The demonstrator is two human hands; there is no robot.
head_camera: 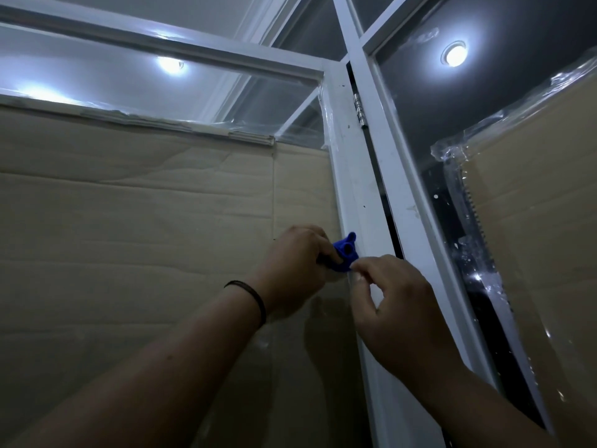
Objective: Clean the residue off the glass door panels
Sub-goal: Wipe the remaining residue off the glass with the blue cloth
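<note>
Scraping step: the left hand [295, 257] grips a blue scraper [442, 252] at the glass panel's [161, 253] right edge; the right hand [392, 305] pinches loosened film, probably to peel next.

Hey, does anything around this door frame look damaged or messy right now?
Yes. Clear plastic film hangs crumpled and loose over the cardboard behind the right pane, and the tape along the left cardboard's top edge is ragged and peeling. Dark specks dot the white frame.
</note>
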